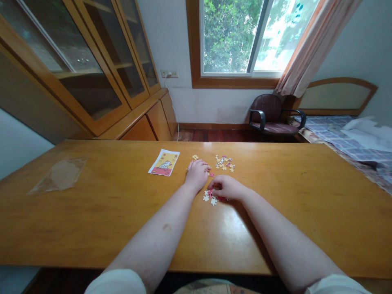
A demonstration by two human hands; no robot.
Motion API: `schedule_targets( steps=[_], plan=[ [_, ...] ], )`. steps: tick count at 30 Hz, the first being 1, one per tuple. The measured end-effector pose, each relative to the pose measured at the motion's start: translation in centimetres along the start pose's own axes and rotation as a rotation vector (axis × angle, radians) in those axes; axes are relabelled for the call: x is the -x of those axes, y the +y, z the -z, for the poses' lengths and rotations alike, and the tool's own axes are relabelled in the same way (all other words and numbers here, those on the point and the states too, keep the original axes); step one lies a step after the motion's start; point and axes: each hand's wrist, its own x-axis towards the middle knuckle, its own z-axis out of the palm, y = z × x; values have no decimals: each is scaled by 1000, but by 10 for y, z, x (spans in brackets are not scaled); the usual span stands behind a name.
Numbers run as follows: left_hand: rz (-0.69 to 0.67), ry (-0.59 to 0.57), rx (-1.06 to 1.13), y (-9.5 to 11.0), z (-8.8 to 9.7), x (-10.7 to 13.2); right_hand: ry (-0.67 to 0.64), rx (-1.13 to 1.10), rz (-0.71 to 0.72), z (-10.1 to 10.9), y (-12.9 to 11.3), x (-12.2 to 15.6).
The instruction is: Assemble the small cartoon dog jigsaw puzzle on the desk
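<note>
- On the worktop (92,220), the near pile of jigsaw pieces (206,198), pink and white, lies under and just left of the right hand's (226,188) fingertips; that hand is the nearer. The pile spreads roughly parallel to the near edge.
- The right hand is curled, thumb and fingers partly closed among the pieces; whether it grips one I cannot tell.
- The left hand (198,173) rests palm down, fingers slightly bent, over the middle group (195,157), towards the far edge; its hold is hidden.
- Three groups of pieces in all, the far group (224,167) nearest the far edge; single pieces are too small and overlapped to count.
- One picture card (164,163), left of the hands; one clear bag (63,173), towards the left edge.
</note>
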Motion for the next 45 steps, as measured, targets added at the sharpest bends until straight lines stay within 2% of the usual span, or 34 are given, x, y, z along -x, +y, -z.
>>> schedule_targets(
  steps=[13, 17, 22, 29, 35, 45],
  plan=[
    [13, -1, 31, 2, 2, 0, 37, 37, 36, -1, 0, 0],
    [14, -4, 34, 2, 2, 0, 117, 77, 59, 3, 0, 1],
    [-73, -43, 66, 2, 2, 0, 241, 121, 31, 16, 11, 2],
    [-257, -212, 62, 4, -1, 5, 336, 199, 26, 29, 33, 0],
    [-260, -309, 18, 8, 1, 7, 416, 143, 16, 30, 47, -4],
    [-263, -306, -1, 6, -7, 8, 603, 73, -89, 34, 53, -6]
  ],
)
